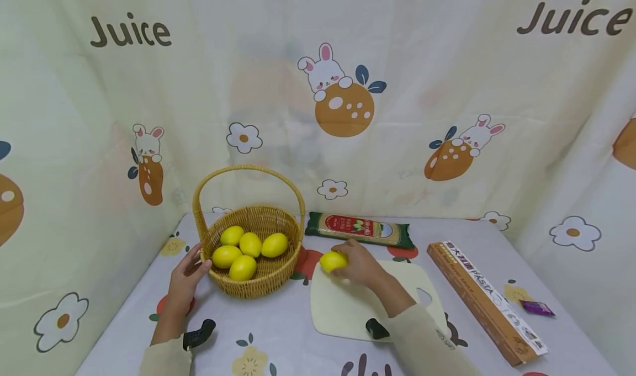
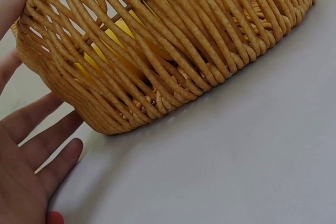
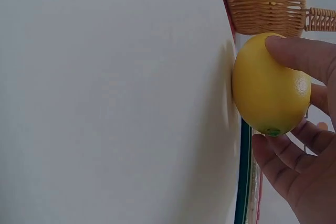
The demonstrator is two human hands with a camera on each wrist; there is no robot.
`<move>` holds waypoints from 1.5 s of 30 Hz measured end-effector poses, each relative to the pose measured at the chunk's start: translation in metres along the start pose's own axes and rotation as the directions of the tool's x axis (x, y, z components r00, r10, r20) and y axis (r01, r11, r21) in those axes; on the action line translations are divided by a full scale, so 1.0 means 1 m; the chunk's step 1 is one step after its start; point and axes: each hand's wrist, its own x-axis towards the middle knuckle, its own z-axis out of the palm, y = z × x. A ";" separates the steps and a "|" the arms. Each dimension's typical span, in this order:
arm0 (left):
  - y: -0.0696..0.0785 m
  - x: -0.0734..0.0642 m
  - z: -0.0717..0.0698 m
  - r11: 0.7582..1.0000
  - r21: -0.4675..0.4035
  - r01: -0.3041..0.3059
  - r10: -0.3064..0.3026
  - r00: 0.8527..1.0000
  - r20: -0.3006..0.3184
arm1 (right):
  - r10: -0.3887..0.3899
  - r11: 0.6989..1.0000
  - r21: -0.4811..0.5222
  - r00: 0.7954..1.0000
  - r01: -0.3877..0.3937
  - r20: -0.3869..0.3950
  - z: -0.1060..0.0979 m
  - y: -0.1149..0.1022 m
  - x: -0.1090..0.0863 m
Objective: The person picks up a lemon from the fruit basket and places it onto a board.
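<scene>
My right hand holds a yellow lemon between thumb and fingers, over the far left corner of a cream cutting board. In the right wrist view the lemon's green-marked end points toward the fingertips. At the left, my left hand touches the side of a wicker basket with an arched handle. Its fingers extend along the outer wall in the left wrist view, the thumb up by the rim. Inside the basket lie several more lemons.
Behind the board lies a green and gold pasta packet. A long brown pasta box slants along the right side, with a small purple sachet beyond it. A printed curtain hangs around the back and sides of the table.
</scene>
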 end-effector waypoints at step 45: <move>-0.006 0.004 -0.001 1.000 -0.023 -0.010 0.010 1.000 -0.002 | -0.336 0.938 -0.055 0.936 0.343 0.108 0.015 -0.134 0.036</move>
